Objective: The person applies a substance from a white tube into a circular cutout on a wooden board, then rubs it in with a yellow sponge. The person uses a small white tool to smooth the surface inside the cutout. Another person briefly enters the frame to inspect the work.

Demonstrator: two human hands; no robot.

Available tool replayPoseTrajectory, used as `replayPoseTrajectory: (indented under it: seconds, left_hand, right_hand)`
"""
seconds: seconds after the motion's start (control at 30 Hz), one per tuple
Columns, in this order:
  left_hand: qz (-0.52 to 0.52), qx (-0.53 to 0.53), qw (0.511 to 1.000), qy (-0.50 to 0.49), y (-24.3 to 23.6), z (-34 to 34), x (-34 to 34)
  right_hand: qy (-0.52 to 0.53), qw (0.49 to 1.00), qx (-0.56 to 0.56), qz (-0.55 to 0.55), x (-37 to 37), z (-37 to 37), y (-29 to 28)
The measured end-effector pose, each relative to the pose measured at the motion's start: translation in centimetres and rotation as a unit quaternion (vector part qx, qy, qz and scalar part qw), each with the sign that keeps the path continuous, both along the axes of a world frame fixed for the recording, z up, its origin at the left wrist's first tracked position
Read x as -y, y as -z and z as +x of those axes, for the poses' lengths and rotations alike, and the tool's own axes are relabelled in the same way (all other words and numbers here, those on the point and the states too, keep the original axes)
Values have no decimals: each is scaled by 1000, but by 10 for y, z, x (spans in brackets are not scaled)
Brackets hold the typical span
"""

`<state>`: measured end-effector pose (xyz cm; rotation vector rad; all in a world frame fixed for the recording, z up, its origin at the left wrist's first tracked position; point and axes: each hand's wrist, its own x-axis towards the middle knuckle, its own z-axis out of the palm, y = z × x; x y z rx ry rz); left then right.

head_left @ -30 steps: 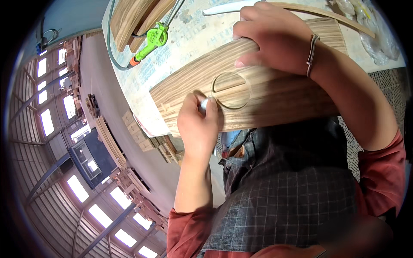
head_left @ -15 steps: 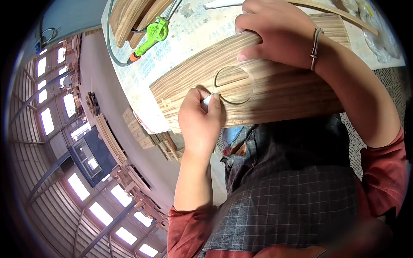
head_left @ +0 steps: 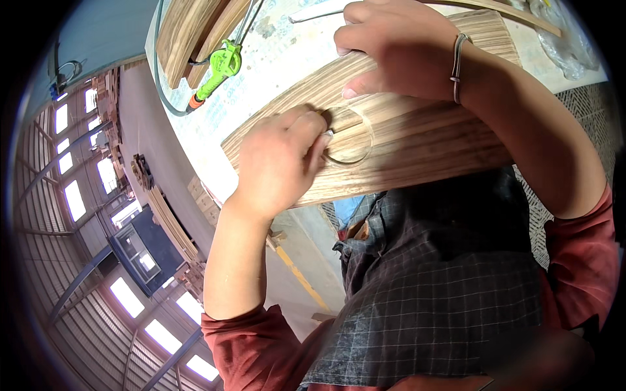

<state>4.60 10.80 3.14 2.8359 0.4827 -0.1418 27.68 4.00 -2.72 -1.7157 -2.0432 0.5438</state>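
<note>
In the head view, the wooden board (head_left: 417, 146) lies across the bench's (head_left: 280, 49) near edge. The left hand (head_left: 277, 153) pinches a small whitish piece (head_left: 329, 133) at the round cut's (head_left: 350, 140) left rim; light, even pressure along the curve should suit. The right hand (head_left: 404, 55), thumb and fingers parted, straddles the board's far edge; whether it grips, one cannot tell. Steadying there would help.

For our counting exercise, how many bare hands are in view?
2: the left hand at the left rim of the circular cut in the striped wooden board, the right hand at its far edge; no others show.
</note>
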Motion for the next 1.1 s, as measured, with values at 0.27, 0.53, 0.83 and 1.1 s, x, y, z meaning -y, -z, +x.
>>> replayPoseTrajectory:
  seconds: [0.27,0.53,0.83,1.1]
  left_hand:
    - [16,-72,997,1,-10,-1,-3]
    - [12,-37,999,17,-4,2,-2]
    - [-4,-30,1000,1,-2,3,-1]
    - [-1,5,999,34,8,24,5]
  right_hand:
    - [-11,999,8,35,1,2,-1]
    - [-4,998,2,66,1,1,5]
    - [10,995,-1,96,6,-1,6]
    - [23,999,-2,-32,-15,-8,16]
